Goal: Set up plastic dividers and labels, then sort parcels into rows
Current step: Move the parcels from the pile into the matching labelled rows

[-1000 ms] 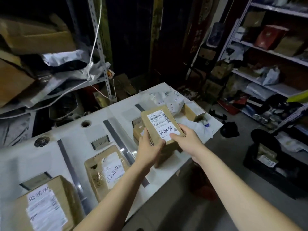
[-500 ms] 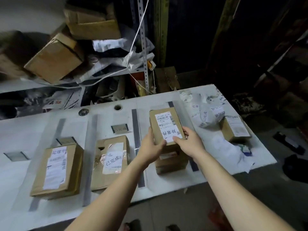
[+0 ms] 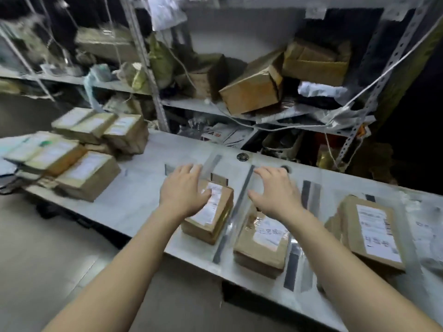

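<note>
Reaching left hand [image 3: 184, 192]: fingers straight and spread, gripping nothing. The palm is over the far left corner of the left parcel [image 3: 211, 221] and the thumb crosses its white label. Whether it presses down cannot be told.
Right hand [image 3: 275, 195]: fingers spread and loosely bent, holding nothing, over the far end of the middle parcel [image 3: 261, 243].
Left parcel: brown box lying flat on the white table [image 3: 134, 202], at 9 o'clock of the first divider [image 3: 239, 207].
First divider: clear plastic strip running from 12 to 6 o'clock between the left and middle parcels.
Middle parcel: brown box lying flat with a handwritten label on top, at 3 o'clock of the first divider.
Second divider [image 3: 310, 195]: strip between the middle parcel and the right parcel [image 3: 369, 233].
Right parcel: rests on another box and has a printed label with a barcode.
Label holder [image 3: 219, 179]: small tag at 12 o'clock of the left parcel, too blurred to read.
Parcel pile [image 3: 84, 152]: stacked brown boxes at the table's 9 o'clock end.
Shelf [image 3: 191, 105]: at 12 o'clock behind the table, holding tilted cartons and bags.
</note>
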{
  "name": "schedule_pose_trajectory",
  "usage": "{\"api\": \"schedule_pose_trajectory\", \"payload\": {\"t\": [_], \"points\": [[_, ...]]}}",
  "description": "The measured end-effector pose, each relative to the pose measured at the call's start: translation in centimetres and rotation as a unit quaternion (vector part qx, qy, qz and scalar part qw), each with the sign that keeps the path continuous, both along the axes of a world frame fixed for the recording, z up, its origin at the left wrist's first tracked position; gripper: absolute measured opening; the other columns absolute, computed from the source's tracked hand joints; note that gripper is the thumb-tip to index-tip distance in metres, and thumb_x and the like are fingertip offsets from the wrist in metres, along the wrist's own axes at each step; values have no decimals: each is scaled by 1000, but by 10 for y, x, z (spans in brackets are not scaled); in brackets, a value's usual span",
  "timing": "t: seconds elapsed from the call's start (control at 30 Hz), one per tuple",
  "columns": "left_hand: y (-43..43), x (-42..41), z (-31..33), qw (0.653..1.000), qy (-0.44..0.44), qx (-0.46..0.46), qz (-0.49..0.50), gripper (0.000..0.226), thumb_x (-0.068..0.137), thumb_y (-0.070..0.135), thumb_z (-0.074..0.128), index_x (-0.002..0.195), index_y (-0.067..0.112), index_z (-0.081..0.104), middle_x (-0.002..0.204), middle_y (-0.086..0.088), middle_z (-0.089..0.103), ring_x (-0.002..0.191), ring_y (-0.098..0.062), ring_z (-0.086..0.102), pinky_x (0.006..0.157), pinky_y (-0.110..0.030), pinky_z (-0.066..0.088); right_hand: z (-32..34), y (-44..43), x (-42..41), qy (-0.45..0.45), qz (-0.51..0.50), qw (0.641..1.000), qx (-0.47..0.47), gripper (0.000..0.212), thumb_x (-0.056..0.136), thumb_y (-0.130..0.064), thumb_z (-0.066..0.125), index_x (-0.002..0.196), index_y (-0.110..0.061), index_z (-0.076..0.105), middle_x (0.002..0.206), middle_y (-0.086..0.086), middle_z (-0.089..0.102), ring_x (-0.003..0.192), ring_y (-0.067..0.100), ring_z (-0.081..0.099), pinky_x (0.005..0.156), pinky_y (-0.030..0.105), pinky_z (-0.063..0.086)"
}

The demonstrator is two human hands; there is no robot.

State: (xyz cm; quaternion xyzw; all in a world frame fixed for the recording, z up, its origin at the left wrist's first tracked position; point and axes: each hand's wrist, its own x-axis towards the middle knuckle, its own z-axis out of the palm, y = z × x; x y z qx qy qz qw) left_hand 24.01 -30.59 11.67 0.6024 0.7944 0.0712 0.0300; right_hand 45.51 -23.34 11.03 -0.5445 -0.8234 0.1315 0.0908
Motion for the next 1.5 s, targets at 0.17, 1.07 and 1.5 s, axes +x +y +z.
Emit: {"api": "schedule_pose_trajectory", "payload": {"t": [0.17,1.07,1.5], "points": [[-52,-132,5,998,-2,-6,58,74,96,58,51,159,24,29,161,0,37,145,-24,37,114,-41,37,9,-22,-126,-15,61,998,20,61,95,-48,56,151,-27,42,154,-4,43,141,23,36,111,42,33],[-69,-669,-58,963,-123,-33,236,68,92,49,58,153,25,41,150,1,45,136,-24,47,103,-42,47,-69,23,-702,109,144,970,-161,65,91,-46,63,150,-26,45,149,-3,53,135,22,51,102,40,48],[30,-755,-142,955,-248,-84,139,89,91,44,63,162,14,18,166,-6,24,150,-33,17,117,-47,29,-143,13,-823,205,-131,931,-271,28,89,-36,68,113,-21,67,107,-5,71,95,18,63,74,31,46]]}}
